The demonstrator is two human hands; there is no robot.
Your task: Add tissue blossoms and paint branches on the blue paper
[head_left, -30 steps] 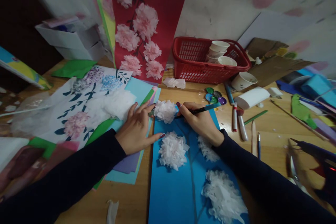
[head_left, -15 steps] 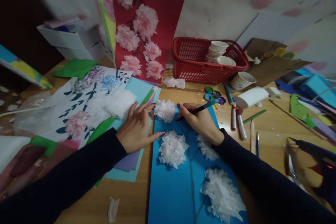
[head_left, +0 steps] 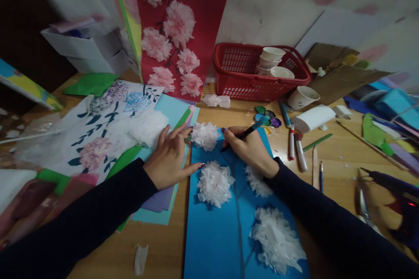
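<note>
**Four white paper blossoms on a blue card, a pen working between them**

Four tufts of white tissue sit on the blue card point(head_left: 222, 235), which lies flat on the wooden table point(head_left: 334, 174) in front of the person. The right hand point(head_left: 250, 150) is closed around a dark pen point(head_left: 247, 133) in a writing grip, its tip down on the card just beside the top blossom point(head_left: 205, 135), where a faint dark branch line runs up the card. The left hand point(head_left: 170, 157) lies open and flat, fingers spread, on the stack of coloured paper sheets point(head_left: 163, 202) at the card's left edge, with the thumb reaching over onto the blue.

To draw this line well, I judge that the flat hand should press enough to keep the card from sliding, and that the pen wrist should stay clear of the tuft point(head_left: 258, 182) lying right under it, since tissue crushes easily. Short, light strokes drawn toward the blossom would let the branch meet it without inking the white paper.

Farther back stand a red card with pink blossoms point(head_left: 183, 30) and a red basket point(head_left: 238, 85) holding paper cups point(head_left: 273, 59). Markers point(head_left: 296, 150) lie to the right of the card, near a small cluster of paint blobs point(head_left: 268, 117).
</note>
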